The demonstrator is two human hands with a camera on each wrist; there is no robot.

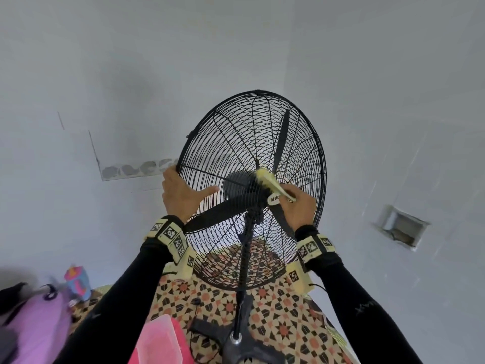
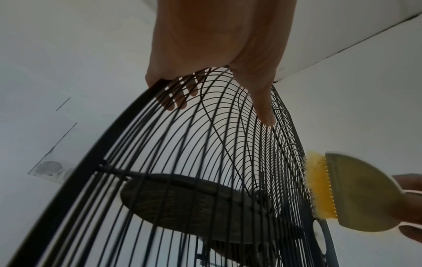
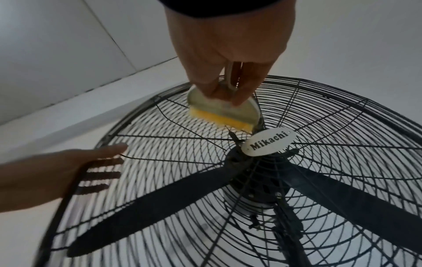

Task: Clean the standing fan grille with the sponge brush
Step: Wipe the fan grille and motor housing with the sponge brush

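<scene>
A black standing fan with a round wire grille (image 1: 236, 143) (image 2: 205, 162) (image 3: 319, 180) stands before me, tilted upward. My left hand (image 1: 181, 191) (image 2: 217, 45) (image 3: 57, 171) grips the grille's left rim, fingers wrapped behind the wires and thumb lying across the front. My right hand (image 1: 299, 206) (image 3: 228, 54) holds the sponge brush (image 1: 267, 179) (image 2: 342, 191) (image 3: 223, 112) by its handle. Its yellow sponge edge presses on the wires just above the oval white badge (image 3: 269, 143) at the hub. Black blades (image 3: 148, 207) show behind the wires.
The fan's pole (image 1: 244, 258) and dark base (image 1: 236, 345) stand on a patterned tile floor (image 1: 283, 311). A pink plastic box (image 1: 160, 342) sits left of the base, a purple bag (image 1: 34, 327) and a coloured cup (image 1: 77, 282) farther left. A wall recess (image 1: 401, 227) is at right.
</scene>
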